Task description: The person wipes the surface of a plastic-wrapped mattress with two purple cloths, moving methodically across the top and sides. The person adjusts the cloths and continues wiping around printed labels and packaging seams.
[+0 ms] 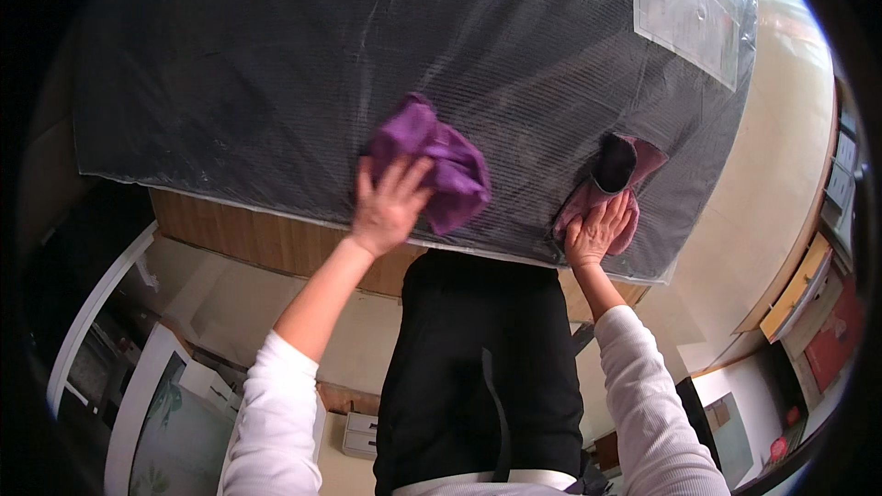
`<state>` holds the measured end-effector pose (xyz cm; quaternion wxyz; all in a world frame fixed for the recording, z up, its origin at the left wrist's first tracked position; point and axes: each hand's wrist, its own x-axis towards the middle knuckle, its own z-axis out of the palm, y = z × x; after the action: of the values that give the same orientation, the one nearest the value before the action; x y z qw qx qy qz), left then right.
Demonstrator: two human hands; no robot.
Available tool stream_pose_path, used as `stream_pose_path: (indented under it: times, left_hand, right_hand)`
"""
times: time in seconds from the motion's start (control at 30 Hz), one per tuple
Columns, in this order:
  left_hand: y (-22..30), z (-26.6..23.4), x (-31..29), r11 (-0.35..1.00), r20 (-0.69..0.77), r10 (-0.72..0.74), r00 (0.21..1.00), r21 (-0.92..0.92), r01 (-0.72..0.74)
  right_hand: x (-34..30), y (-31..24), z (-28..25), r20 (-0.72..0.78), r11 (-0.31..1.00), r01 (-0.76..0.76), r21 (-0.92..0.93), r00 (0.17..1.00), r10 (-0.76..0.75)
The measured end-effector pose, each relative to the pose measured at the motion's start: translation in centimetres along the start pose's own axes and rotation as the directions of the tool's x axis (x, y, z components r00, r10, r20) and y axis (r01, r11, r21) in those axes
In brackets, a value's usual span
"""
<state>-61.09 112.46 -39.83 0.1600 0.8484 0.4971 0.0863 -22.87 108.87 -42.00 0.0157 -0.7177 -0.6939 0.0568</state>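
Note:
In front of me a dark ribbed tabletop (pixel 276 64) is covered in clear, wrinkled plastic. My left hand (pixel 390 207) rests on a crumpled purple cloth (pixel 457 182) near the front edge, its fingers spread and slightly blurred. Farther right, my right hand (pixel 602 228) lies flat over a mauve cloth (pixel 648 161), fingers stretched out. Part of that cloth is folded up, showing a dark patch. The parts of both cloths under my palms are hidden.
A pale rectangular sheet (pixel 684 18) lies at the far right of the tabletop. Below the front edge runs a wooden side panel (pixel 266 231). Glass-fronted white furniture (pixel 175 422) stands at the lower left. More furniture and a red item (pixel 834 331) line the right side.

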Motion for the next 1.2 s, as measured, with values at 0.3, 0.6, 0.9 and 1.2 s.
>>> stream_pose_path:
  times: [0.3,0.6,0.9,1.2]
  left_hand:
    - [-0.1,0.6,8.9,0.979,-0.151,-0.196,0.969,0.028,0.202]
    - [3.9,2.8,19.8,0.886,-0.078,0.455,0.887,-0.063,-0.459]
    - [-7.6,-1.4,16.2,0.891,-0.225,-0.308,0.924,0.273,0.364]
    - [1.5,2.0,10.1,0.763,-0.297,-0.603,0.74,0.055,0.644]
  right_hand:
    - [-0.1,-0.4,0.3,-0.014,1.0,-0.012,0.007,1.0,0.012]
    - [0.0,-0.3,0.2,-0.018,0.999,-0.001,0.041,1.0,0.001]
    - [-0.3,-0.2,0.2,0.01,0.998,-0.015,0.064,1.0,0.014]
    - [-0.1,0.0,-0.1,0.038,0.998,-0.034,0.053,0.999,0.032]
